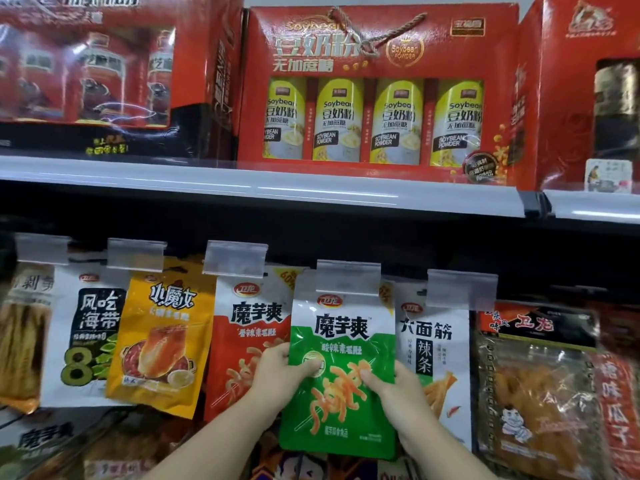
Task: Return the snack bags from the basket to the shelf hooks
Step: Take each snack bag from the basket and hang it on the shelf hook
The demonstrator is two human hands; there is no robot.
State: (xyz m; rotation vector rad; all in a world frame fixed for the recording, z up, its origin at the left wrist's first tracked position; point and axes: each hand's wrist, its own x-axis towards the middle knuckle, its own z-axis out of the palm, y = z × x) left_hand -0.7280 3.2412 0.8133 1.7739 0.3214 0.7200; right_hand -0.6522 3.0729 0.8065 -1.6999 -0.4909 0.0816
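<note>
**Green 魔芋爽 bag held at the hook row, both hands on it**

Both hands are clamped on the green-and-white snack bag [341, 368], printed 魔芋爽 with a red oval 卫龙 logo and 酸辣素毛肚 underneath. Left hand [277, 374] grips its left edge, thumb on the front face. Right hand [398, 386] grips the right side, thumb pressed on the orange strips printed there. The bag is upright, and its top edge sits right behind a clear plastic price-tag holder [348, 275]. Can't tell whether the hole is on the hook.

Row of hanging bags, left to right:
- white bag with black label [86, 341], 风吃海带, big "8"
- yellow-orange bag [162, 341], 小魔女, hot-pot picture, tilted
- red-and-white bag [249, 341], 魔芋爽 香辣素毛肚, just left of the held bag and partly behind the left hand
- white bag [436, 358], 大面筋 辣条, just right, partly behind the right hand
- clear-front red-and-black pack [533, 382], 卫龙, cartoon figure at the bottom

Far-left bag is cut off by the frame and too blurred to read.

On the white shelf [242, 181] above: red cardboard gift box with rope handle [377, 91], "Soybean" 豆奶粉 无加蔗糖, "Soybean POWDER" seal, four yellow-and-white cans in its window, each reading "Soybean 豆奶粉 SOYBEAN POWDER". Another red windowed gift box [104, 64] stands to its left, text blurred.

No basket in view.
</note>
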